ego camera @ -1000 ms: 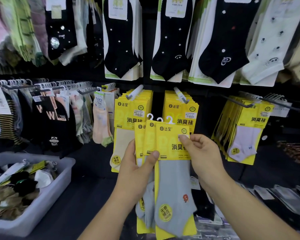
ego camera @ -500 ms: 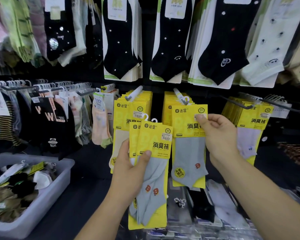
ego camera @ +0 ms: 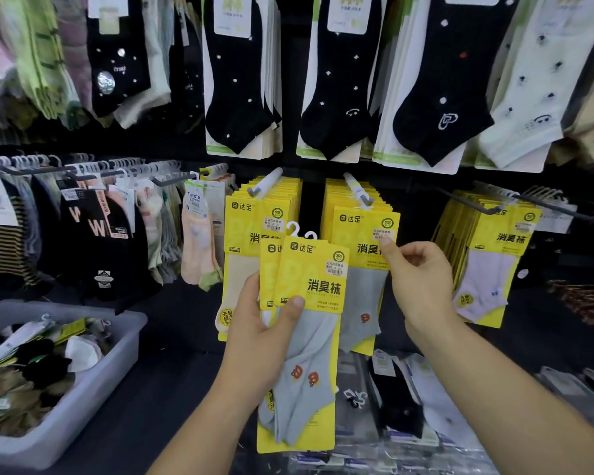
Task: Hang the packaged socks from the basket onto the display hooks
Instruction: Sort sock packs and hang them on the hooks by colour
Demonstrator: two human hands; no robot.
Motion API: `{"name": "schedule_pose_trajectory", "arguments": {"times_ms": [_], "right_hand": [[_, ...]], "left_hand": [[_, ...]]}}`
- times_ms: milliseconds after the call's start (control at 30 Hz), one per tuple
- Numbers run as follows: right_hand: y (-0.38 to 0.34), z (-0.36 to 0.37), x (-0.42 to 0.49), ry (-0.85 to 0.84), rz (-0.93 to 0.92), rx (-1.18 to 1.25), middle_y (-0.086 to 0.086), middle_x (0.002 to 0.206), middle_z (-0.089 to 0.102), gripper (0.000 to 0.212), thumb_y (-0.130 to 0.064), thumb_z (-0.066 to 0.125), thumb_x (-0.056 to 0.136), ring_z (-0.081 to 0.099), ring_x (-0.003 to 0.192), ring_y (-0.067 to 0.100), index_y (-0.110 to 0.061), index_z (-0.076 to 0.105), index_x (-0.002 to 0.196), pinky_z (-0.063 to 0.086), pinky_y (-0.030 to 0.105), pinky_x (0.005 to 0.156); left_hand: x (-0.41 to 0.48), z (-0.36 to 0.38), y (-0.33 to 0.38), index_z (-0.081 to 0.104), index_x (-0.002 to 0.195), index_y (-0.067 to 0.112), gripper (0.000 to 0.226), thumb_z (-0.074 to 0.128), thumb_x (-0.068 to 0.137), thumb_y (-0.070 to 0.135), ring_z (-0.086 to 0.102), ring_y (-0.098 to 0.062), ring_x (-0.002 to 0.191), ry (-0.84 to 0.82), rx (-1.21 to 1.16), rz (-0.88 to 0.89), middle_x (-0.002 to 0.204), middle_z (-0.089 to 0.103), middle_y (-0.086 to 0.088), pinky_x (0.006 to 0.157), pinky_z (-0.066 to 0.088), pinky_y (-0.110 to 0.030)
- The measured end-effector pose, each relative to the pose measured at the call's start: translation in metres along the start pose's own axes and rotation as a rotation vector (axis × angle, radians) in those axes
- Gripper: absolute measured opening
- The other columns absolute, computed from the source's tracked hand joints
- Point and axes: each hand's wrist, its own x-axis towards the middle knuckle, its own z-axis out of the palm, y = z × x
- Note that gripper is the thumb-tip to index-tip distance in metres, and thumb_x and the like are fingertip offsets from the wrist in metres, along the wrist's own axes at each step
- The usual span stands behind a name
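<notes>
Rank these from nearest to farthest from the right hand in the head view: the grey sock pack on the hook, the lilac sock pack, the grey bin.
1. Grey sock pack on the hook: touching the right hand.
2. Lilac sock pack: to the right.
3. Grey bin: far left.

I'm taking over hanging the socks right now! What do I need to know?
Left hand: grip shut on two yellow grey-sock packs, white hangers up.
Right hand: fingers on the front grey-sock pack hanging on the middle hook; whether it grips, I cannot tell.
Done: that pack is on the hook.
Left: hang the two held packs, then the socks in the grey basket at lower left.
</notes>
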Motion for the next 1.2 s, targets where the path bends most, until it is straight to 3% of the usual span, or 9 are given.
{"name": "schedule_pose_trajectory", "arguments": {"times_ms": [100,200,433,600,700,867,967,1100,1200], "right_hand": [[-0.003,0.000,-0.020,-0.121,-0.030,-0.037,-0.016,0.062,0.056,0.033,-0.049,0.072,0.087,0.049,0.055,-0.003,-0.020,0.060,0.076,0.040,0.010,0.052],[-0.006,-0.002,-0.031,-0.116,-0.070,-0.127,-0.010,0.081,0.064,0.028,-0.050,0.071,0.086,0.055,0.069,0.003,-0.024,0.061,0.083,0.044,0.017,0.062],[-0.012,-0.006,-0.043,-0.175,-0.046,-0.135,0.001,0.087,0.064,0.026,-0.044,0.071,0.088,0.057,0.074,0.008,-0.021,0.062,0.089,0.047,0.022,0.066],[-0.013,-0.003,-0.043,-0.328,0.059,-0.005,0.003,0.085,0.076,0.019,-0.030,0.074,0.089,0.073,0.082,0.015,-0.012,0.068,0.094,0.058,0.025,0.065],[-0.014,-0.005,-0.034,-0.276,0.076,0.141,-0.003,0.082,0.077,0.009,-0.025,0.071,0.092,0.073,0.076,0.007,-0.016,0.070,0.093,0.055,0.018,0.061],[-0.021,-0.009,-0.008,-0.075,-0.002,0.198,-0.008,0.077,0.075,0.005,-0.022,0.068,0.096,0.070,0.075,0.006,-0.022,0.069,0.091,0.057,0.031,0.071],[-0.026,-0.009,0.000,-0.055,-0.054,0.186,-0.005,0.080,0.075,0.004,-0.022,0.067,0.096,0.070,0.080,0.012,-0.024,0.067,0.093,0.058,0.042,0.080],[-0.033,-0.007,0.003,-0.080,-0.159,0.161,-0.010,0.081,0.075,0.007,-0.022,0.067,0.097,0.070,0.077,0.004,-0.028,0.066,0.095,0.058,0.024,0.066],[-0.032,-0.006,0.004,-0.080,-0.156,0.160,-0.008,0.084,0.076,0.008,-0.022,0.067,0.096,0.072,0.079,0.006,-0.029,0.066,0.095,0.057,0.026,0.066]], "left_hand": [[-0.002,0.003,0.000,0.065,0.123,0.034,0.035,0.072,0.089,0.038,0.072,-0.005,0.110,-0.021,-0.001,0.008,0.114,0.077,0.016,0.091,0.059,-0.029],[-0.005,0.007,-0.001,0.064,0.122,0.034,0.032,0.072,0.091,0.034,0.073,-0.004,0.109,-0.040,0.002,0.013,0.114,0.077,0.014,0.090,0.059,-0.022],[-0.008,0.012,-0.001,0.064,0.123,0.038,0.030,0.074,0.095,0.036,0.072,-0.010,0.115,-0.077,-0.024,0.002,0.120,0.077,0.010,0.097,0.058,-0.034],[-0.008,0.016,-0.004,0.066,0.121,0.044,0.033,0.075,0.090,0.037,0.072,-0.011,0.116,-0.081,-0.038,0.010,0.122,0.077,0.010,0.095,0.059,-0.033],[-0.007,0.017,-0.004,0.067,0.120,0.044,0.027,0.072,0.095,0.036,0.072,-0.012,0.117,-0.066,-0.075,-0.002,0.122,0.076,0.009,0.092,0.060,-0.027],[-0.004,0.014,-0.003,0.067,0.113,0.048,0.021,0.063,0.106,0.028,0.073,-0.018,0.116,-0.045,-0.049,-0.063,0.119,0.078,0.007,0.103,0.056,-0.053],[-0.003,0.012,-0.003,0.067,0.113,0.045,0.025,0.060,0.107,0.021,0.074,-0.015,0.112,-0.016,-0.029,-0.082,0.116,0.079,0.009,0.102,0.058,-0.052],[-0.003,0.011,0.000,0.064,0.122,0.036,0.021,0.059,0.107,0.022,0.074,-0.012,0.111,-0.013,-0.023,-0.088,0.115,0.079,0.011,0.098,0.059,-0.045],[-0.004,0.011,0.001,0.064,0.121,0.037,0.021,0.059,0.107,0.022,0.074,-0.006,0.109,-0.013,0.000,-0.071,0.113,0.079,0.016,0.091,0.059,-0.031]]}}
